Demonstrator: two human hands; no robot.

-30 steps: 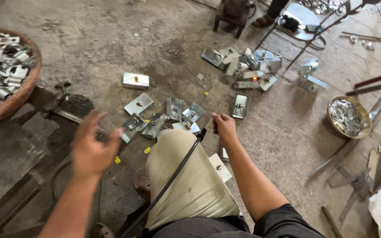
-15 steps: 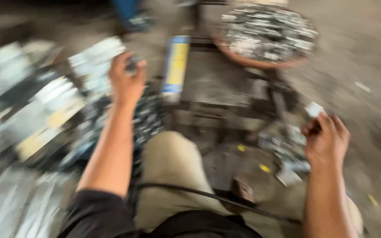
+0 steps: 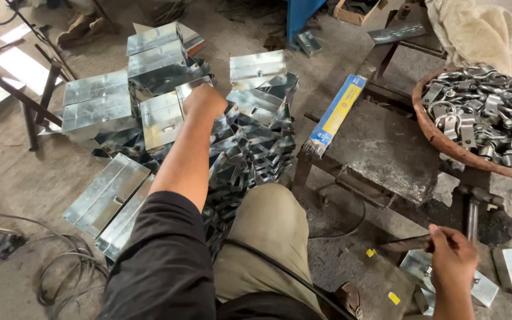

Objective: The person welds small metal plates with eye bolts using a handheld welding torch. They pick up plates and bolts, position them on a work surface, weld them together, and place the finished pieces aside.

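While half a second ago everything was blurry, now the left hand (image 3: 204, 99) sits curled on the stacked metal boxes (image 3: 167, 112), and the right hand (image 3: 453, 259) pinches a small plate (image 3: 428, 268).

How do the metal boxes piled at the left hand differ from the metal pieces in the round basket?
The metal boxes are flat-sided and rectangular; the basket pieces are small curved clamps. The boxes lie stacked on the floor, where the left hand reaches them; the clamps are heaped loose inside the basket. Both are shiny grey metal.
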